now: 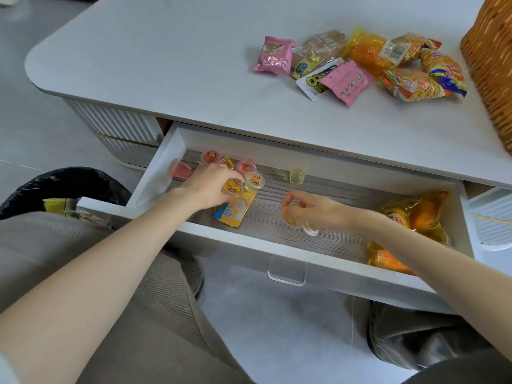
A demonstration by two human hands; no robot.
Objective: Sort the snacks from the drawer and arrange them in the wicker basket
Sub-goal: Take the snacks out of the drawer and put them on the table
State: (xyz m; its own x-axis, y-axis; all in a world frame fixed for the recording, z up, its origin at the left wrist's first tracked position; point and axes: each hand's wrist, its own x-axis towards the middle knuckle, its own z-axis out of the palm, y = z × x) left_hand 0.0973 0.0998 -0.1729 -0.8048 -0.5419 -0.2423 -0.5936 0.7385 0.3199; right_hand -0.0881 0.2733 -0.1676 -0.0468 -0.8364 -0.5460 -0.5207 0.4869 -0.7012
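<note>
Pale grey table over an open white drawer. A wicker basket stands at the table's right edge, beside loose snack packets whose print is too blurred to read. Orange packets fill the drawer's right end, and bare floor shows mid-drawer. The left hand curls its fingers on a yellow jelly cup. The right hand clutches small cups.

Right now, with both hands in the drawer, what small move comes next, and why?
Probably lift the left hand with the orange jelly cup it grips onto the tabletop: the right hand holds jelly cups too, and snack packets lie there.
</note>
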